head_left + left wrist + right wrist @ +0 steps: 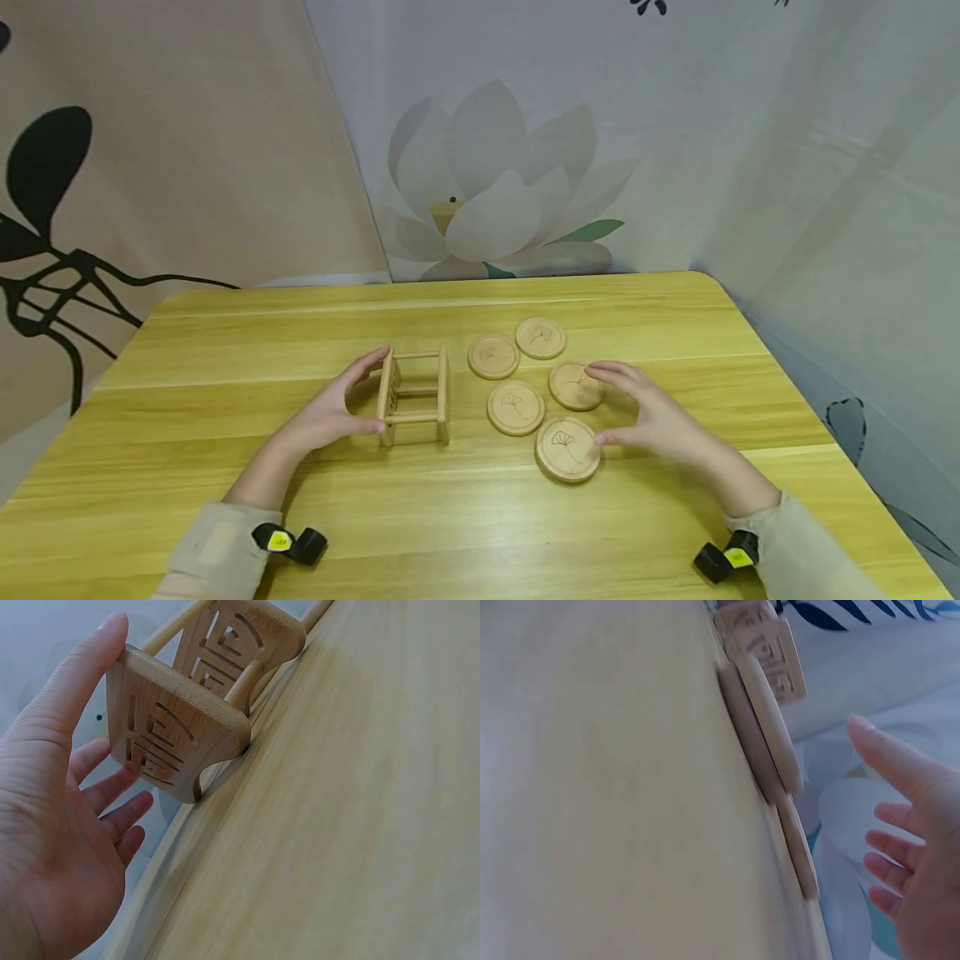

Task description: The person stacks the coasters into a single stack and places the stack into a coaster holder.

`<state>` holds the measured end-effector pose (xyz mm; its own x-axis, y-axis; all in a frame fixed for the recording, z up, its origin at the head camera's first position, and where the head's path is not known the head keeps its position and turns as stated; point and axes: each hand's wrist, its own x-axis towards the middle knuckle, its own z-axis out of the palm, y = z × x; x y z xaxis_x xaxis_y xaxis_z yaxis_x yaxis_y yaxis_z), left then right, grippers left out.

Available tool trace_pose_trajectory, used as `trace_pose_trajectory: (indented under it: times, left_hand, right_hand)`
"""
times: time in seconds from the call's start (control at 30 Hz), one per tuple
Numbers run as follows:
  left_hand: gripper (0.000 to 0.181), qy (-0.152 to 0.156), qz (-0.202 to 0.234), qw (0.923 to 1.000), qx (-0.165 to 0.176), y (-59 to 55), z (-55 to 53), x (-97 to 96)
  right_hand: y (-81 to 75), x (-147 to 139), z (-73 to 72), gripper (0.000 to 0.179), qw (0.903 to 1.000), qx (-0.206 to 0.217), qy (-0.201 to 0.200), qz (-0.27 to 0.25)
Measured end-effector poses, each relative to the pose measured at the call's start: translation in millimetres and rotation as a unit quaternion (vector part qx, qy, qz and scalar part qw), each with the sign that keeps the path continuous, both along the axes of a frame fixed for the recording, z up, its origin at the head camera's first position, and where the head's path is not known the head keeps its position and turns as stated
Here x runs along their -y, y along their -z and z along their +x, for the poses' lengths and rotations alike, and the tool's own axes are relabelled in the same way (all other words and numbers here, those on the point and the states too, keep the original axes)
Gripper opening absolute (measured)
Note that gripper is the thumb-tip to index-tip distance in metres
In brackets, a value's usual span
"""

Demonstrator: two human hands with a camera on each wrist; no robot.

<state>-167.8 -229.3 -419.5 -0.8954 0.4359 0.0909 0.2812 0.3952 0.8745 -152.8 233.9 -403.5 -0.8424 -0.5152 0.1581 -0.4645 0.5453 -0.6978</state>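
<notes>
Several coasters (516,407) outside rack (417,390); left hand (327,414) holds rack side, right hand (657,417) spread.

Head view: right hand (648,412) hides part of one engraved disc (566,388), lettering on the yellow wrist tags (280,541) too small to read, sleeves (217,550) cut off at bottom. Right wrist view — discs (769,724) blurred, edge-on, faces hidden. Left wrist view — wooden rack (180,724) cropped up top.
</notes>
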Motion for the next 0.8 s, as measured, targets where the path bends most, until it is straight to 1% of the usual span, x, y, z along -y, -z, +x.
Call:
trace_pose_trajectory:
  times: [0.13,0.27,0.4,0.53,0.7,0.8]
  left_hand:
    - [0.102,-0.002,-0.002,1.0000,0.001,0.7,0.3,0.5]
    - [0.102,-0.004,-0.003,1.0000,0.004,1.2,0.2,0.6]
    - [0.102,-0.002,-0.001,1.0000,0.004,1.3,-0.2,0.3]
    - [0.102,0.001,0.003,1.0000,0.003,1.1,-0.6,0.2]
    - [0.102,0.002,0.005,1.0000,0.001,1.5,-0.8,1.0]
    - [0.102,0.006,0.005,1.0000,-0.001,2.0,-1.1,1.0]
  right_hand:
    - [1.9,-6.2,-12.7,0.087,1.0000,0.007,-0.006,-0.001]
    - [7.0,-10.1,-26.2,0.086,0.9997,0.019,-0.014,0.000]
    - [11.8,-11.8,-36.2,0.086,0.9994,0.027,-0.022,-0.004]
    - [16.3,-12.2,-43.2,0.087,0.9988,0.039,-0.029,-0.008]
    - [23.3,-10.7,-50.6,0.088,0.9971,0.065,-0.037,-0.012]
    - [26.3,-8.9,-53.1,0.087,0.9969,0.067,-0.039,-0.013]
